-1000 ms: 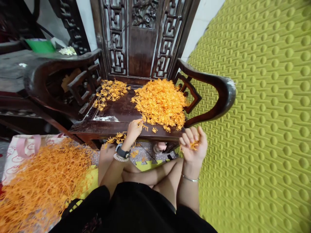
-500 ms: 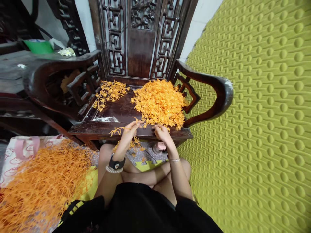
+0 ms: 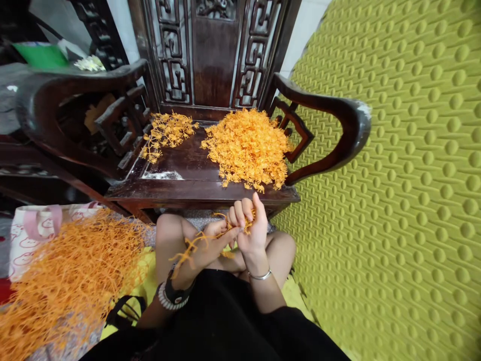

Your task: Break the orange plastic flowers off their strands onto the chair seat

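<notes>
I sit cross-legged in front of a dark carved wooden chair. My left hand is closed on an orange plastic strip with small branching pieces, held above my lap. My right hand is right beside it, fingers curled around the other end of the same orange strip near its top. On the chair seat lies a big heap of small orange pieces on the right and a smaller scatter of orange pieces at the back left.
A large tangle of orange strips lies on the floor at my left, partly over a white and pink bag. A bumpy green mat covers the right side. The chair's curved armrests stick out toward me.
Both hands left the chair seat's front edge and came down together above my lap with an orange strip. The view tilted slightly downward.
</notes>
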Demonstrator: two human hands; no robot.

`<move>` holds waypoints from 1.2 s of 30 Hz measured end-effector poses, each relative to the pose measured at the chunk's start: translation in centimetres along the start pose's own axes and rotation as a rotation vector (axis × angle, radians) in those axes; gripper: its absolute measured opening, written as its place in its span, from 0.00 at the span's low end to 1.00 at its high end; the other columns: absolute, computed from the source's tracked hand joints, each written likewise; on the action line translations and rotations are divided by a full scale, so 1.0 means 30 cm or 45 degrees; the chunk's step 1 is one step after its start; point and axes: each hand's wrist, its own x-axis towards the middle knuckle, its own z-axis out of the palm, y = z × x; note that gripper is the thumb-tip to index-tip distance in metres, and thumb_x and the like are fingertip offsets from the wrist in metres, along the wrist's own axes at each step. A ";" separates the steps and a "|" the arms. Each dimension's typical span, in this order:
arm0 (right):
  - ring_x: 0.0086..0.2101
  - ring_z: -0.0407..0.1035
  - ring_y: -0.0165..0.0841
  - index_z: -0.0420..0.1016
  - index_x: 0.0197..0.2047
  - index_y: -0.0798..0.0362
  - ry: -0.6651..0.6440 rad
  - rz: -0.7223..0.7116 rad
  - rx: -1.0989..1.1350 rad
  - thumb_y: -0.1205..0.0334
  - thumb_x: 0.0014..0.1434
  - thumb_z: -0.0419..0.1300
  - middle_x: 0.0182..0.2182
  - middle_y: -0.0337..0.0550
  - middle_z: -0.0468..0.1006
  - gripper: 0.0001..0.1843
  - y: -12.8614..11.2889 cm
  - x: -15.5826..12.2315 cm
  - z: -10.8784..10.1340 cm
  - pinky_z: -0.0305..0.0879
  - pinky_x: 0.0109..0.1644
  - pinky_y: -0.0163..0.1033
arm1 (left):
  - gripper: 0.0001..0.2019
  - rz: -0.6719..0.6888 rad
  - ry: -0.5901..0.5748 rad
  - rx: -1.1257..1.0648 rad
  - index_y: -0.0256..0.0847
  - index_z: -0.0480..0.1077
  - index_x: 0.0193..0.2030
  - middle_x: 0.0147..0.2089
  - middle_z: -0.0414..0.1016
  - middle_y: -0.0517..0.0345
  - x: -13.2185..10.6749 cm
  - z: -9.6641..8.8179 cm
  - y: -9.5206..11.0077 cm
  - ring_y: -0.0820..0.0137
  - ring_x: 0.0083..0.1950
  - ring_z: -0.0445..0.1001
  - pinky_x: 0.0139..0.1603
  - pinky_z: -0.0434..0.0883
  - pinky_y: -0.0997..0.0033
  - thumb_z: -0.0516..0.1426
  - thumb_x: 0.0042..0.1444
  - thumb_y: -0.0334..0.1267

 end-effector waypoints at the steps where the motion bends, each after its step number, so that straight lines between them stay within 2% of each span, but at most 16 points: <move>1: 0.14 0.44 0.24 0.43 0.14 0.53 0.015 0.016 0.045 0.51 0.62 0.52 0.10 0.31 0.48 0.31 -0.006 -0.015 0.006 0.49 0.19 0.30 | 0.18 -0.016 -0.047 -0.015 0.36 0.66 0.22 0.21 0.65 0.61 -0.012 -0.008 -0.001 0.75 0.25 0.63 0.28 0.61 0.74 0.61 0.52 0.49; 5: 0.13 0.39 0.24 0.39 0.14 0.52 -0.002 0.089 0.251 0.56 0.64 0.49 0.09 0.30 0.43 0.31 -0.055 -0.052 0.011 0.48 0.18 0.30 | 0.24 -0.162 -0.228 -0.311 0.37 0.63 0.17 0.15 0.60 0.63 -0.053 0.001 -0.018 0.79 0.17 0.56 0.19 0.52 0.75 0.59 0.53 0.54; 10: 0.12 0.33 0.23 0.37 0.14 0.52 -0.069 0.190 0.432 0.60 0.67 0.46 0.08 0.29 0.39 0.32 -0.106 -0.068 0.006 0.43 0.14 0.29 | 0.27 -0.148 -0.239 -0.646 0.38 0.56 0.14 0.11 0.51 0.67 -0.089 0.074 -0.037 0.82 0.12 0.48 0.15 0.43 0.76 0.59 0.49 0.57; 14: 0.11 0.29 0.22 0.37 0.13 0.52 -0.251 0.112 0.552 0.51 0.66 0.46 0.08 0.28 0.37 0.34 -0.133 -0.066 -0.001 0.37 0.12 0.30 | 0.30 -0.176 -0.328 -0.736 0.41 0.51 0.12 0.08 0.43 0.69 -0.097 0.105 -0.016 0.82 0.10 0.44 0.13 0.44 0.76 0.58 0.48 0.60; 16: 0.11 0.29 0.22 0.38 0.12 0.52 -0.384 0.064 0.589 0.46 0.65 0.45 0.08 0.28 0.38 0.35 -0.146 -0.063 -0.009 0.37 0.12 0.31 | 0.29 -0.186 -0.354 -0.739 0.40 0.52 0.13 0.09 0.46 0.68 -0.095 0.104 -0.005 0.82 0.10 0.45 0.13 0.44 0.76 0.58 0.48 0.59; 18: 0.11 0.32 0.22 0.39 0.12 0.52 -0.427 0.062 0.567 0.43 0.64 0.45 0.08 0.29 0.39 0.35 -0.156 -0.059 -0.018 0.40 0.13 0.31 | 0.27 -0.176 -0.353 -0.681 0.39 0.57 0.14 0.11 0.52 0.67 -0.090 0.095 0.000 0.82 0.11 0.50 0.13 0.46 0.77 0.60 0.49 0.56; 21: 0.13 0.39 0.23 0.43 0.14 0.51 -0.263 0.143 0.472 0.42 0.63 0.47 0.11 0.29 0.43 0.32 -0.154 -0.054 -0.022 0.48 0.16 0.31 | 0.22 -0.090 -0.322 -0.511 0.37 0.66 0.22 0.17 0.62 0.64 -0.079 0.074 -0.008 0.81 0.15 0.54 0.16 0.50 0.78 0.59 0.53 0.54; 23: 0.15 0.44 0.24 0.46 0.17 0.51 -0.125 0.213 0.423 0.44 0.63 0.48 0.14 0.30 0.46 0.29 -0.138 -0.052 -0.016 0.53 0.19 0.29 | 0.21 -0.007 -0.203 -0.372 0.37 0.67 0.25 0.19 0.64 0.64 -0.071 0.061 -0.015 0.81 0.17 0.55 0.19 0.53 0.78 0.57 0.55 0.54; 26: 0.20 0.52 0.24 0.52 0.21 0.52 -0.014 0.249 0.360 0.48 0.62 0.50 0.19 0.32 0.51 0.23 -0.101 -0.055 -0.002 0.58 0.24 0.29 | 0.19 0.040 -0.031 -0.148 0.37 0.67 0.25 0.21 0.65 0.63 -0.067 0.043 -0.014 0.79 0.21 0.60 0.24 0.58 0.78 0.61 0.52 0.52; 29: 0.23 0.55 0.25 0.57 0.24 0.52 0.081 0.109 0.219 0.50 0.60 0.52 0.23 0.34 0.54 0.19 -0.060 -0.064 0.008 0.61 0.29 0.30 | 0.19 0.032 -0.029 0.003 0.37 0.67 0.24 0.20 0.66 0.63 -0.067 0.028 0.001 0.78 0.21 0.60 0.24 0.58 0.77 0.58 0.56 0.52; 33: 0.27 0.59 0.27 0.63 0.27 0.51 0.178 -0.063 -0.047 0.52 0.56 0.58 0.27 0.36 0.61 0.13 -0.002 -0.070 -0.004 0.62 0.31 0.33 | 0.23 0.004 -0.065 -0.033 0.38 0.64 0.22 0.17 0.62 0.64 -0.063 0.014 0.015 0.80 0.17 0.53 0.19 0.52 0.77 0.53 0.58 0.56; 36: 0.23 0.55 0.26 0.62 0.23 0.52 0.230 -0.205 -0.283 0.52 0.56 0.60 0.22 0.34 0.60 0.17 0.033 -0.059 -0.037 0.57 0.28 0.33 | 0.25 -0.050 -0.110 -0.132 0.38 0.62 0.20 0.15 0.57 0.66 -0.062 0.009 0.004 0.81 0.15 0.51 0.17 0.49 0.78 0.56 0.53 0.58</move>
